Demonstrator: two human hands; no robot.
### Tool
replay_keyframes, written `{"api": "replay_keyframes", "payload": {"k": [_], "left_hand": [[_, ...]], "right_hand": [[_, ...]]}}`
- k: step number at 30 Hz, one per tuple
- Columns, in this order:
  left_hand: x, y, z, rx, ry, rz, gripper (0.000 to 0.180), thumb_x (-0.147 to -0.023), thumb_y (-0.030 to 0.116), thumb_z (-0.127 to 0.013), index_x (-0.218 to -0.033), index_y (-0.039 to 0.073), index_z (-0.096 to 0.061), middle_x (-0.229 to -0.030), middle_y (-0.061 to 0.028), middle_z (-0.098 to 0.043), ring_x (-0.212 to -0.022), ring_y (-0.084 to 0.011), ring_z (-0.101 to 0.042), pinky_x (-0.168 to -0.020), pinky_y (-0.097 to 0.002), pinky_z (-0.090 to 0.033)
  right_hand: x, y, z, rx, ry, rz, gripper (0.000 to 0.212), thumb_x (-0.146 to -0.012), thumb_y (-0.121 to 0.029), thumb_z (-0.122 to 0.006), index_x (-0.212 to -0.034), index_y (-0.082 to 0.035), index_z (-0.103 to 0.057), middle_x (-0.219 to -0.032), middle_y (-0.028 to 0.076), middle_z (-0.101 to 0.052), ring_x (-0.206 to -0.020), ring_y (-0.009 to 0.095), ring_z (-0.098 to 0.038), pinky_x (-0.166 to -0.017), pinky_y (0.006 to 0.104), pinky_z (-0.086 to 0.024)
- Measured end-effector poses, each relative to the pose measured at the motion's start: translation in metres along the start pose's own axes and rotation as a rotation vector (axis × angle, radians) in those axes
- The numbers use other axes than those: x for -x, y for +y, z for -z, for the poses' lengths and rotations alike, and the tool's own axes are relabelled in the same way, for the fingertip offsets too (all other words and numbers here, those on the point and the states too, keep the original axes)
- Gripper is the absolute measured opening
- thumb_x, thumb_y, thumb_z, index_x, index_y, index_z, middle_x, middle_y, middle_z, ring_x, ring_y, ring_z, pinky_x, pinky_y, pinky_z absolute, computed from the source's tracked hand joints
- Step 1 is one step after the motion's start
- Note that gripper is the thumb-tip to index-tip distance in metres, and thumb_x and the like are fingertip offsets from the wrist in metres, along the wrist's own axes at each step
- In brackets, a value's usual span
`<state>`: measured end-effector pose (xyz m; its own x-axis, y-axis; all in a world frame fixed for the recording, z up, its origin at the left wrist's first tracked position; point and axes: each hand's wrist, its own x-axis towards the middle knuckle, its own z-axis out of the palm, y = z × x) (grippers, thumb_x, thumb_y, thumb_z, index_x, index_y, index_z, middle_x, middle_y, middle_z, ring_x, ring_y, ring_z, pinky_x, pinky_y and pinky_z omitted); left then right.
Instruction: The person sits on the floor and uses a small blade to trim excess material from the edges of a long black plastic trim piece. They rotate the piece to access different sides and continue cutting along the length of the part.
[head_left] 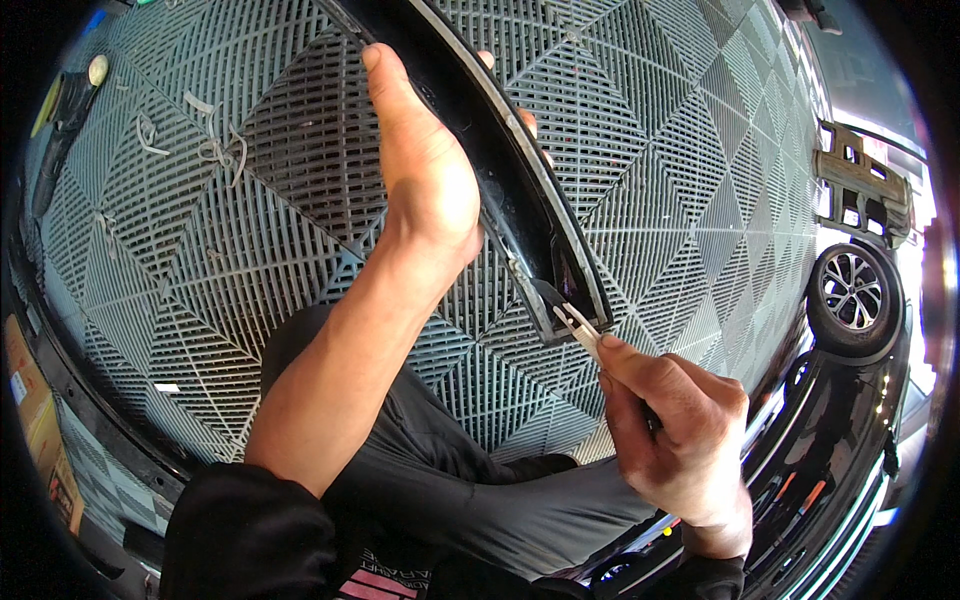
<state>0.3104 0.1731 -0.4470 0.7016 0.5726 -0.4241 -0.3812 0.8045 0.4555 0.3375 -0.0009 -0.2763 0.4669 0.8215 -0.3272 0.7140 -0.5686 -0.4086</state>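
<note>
My left hand (430, 170) is wrapped round a long, curved black channel-shaped trim piece (525, 190), its thumb on the near side and fingertips showing past the far edge. The piece runs from the top of the view down to a squared lower end. Pinched in my right hand (680, 415) is a slim cutter knife (585, 333) with a pale metal body and a dark blade. The blade lies against the inside of the trim's lower end, close to its rim. The fingers of my right hand are curled closed behind the knife.
Pale curled strips (218, 150) lie on the grey grid-tile floor (560, 400) at the left. A dark-handled tool (70, 105) rests farther left. Cardboard (45, 430) sits at the left edge. A wheel (852, 295) and a glossy black car panel (825, 430) stand at the right.
</note>
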Motion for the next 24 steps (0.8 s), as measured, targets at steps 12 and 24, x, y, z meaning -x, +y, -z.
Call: {"api": "replay_keyframes", "payload": {"k": [12,24], "left_hand": [[-0.003,-0.002,0.003,-0.052,-0.007,-0.046,0.092,-0.093,0.082,-0.021,-0.130,0.002,-0.046,-0.077,-0.0127,-0.061,-0.067,-0.0282,-0.063,-0.064,-0.0408,-0.054],[-0.005,-0.005,0.005,-0.075,-0.007,-0.058,0.091,-0.093,0.082,-0.019,-0.128,0.002,-0.046,-0.077,-0.0125,-0.060,-0.067,-0.0272,-0.061,-0.064,-0.0401,-0.053]], "right_hand": [[0.005,-0.001,-0.002,-0.028,0.014,-0.038,0.029,-0.078,0.009,-0.076,-0.105,0.000,-0.073,-0.064,0.008,-0.065,-0.049,0.014,-0.060,-0.047,0.0267,-0.043],[0.014,0.007,-0.011,-0.045,0.057,0.053,0.035,-0.081,0.007,-0.073,-0.114,-0.001,-0.069,-0.056,0.003,-0.055,-0.041,0.011,-0.051,-0.039,0.0279,-0.040]]}}
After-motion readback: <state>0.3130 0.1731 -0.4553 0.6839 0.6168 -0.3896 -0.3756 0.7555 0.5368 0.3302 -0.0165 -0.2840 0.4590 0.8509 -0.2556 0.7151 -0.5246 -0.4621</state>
